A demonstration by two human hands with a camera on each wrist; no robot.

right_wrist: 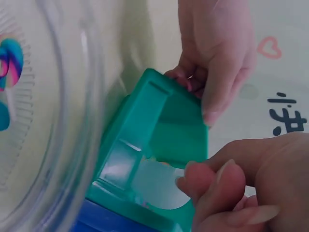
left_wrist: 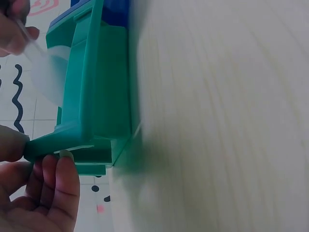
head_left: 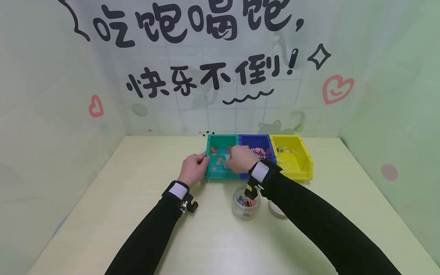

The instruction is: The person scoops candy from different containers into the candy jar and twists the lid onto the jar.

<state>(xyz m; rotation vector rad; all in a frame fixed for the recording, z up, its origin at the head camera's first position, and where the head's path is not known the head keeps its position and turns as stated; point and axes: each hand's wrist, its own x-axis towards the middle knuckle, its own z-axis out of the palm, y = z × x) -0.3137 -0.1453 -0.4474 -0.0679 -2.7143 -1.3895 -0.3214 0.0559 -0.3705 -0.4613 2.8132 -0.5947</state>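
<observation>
My left hand (head_left: pixel 193 169) grips the left side wall of the green bin (head_left: pixel 222 175), thumb on one face and fingers on the other. Over that bin, my right hand (head_left: pixel 241 159) pinches the thin handle of a translucent white scoop (left_wrist: pixel 47 77). In the right wrist view the scoop's pale round bowl (right_wrist: pixel 159 186) dips inside the bin. Small colourful pieces (head_left: pixel 214 151) lie on the bin's floor around it. The scoop's contents are hidden. A clear round jar (head_left: pixel 237 211) holding small bright pieces stands below the right wrist.
Right of the green bin, a blue bin (head_left: pixel 254 139) with striped pieces and a yellow bin (head_left: pixel 298 164) with small stick-like pieces adjoin in a row. A round lid (head_left: pixel 276 210) lies beside the jar, partly under the right forearm. A printed wall cloth (head_left: pixel 213 118) hangs behind the table.
</observation>
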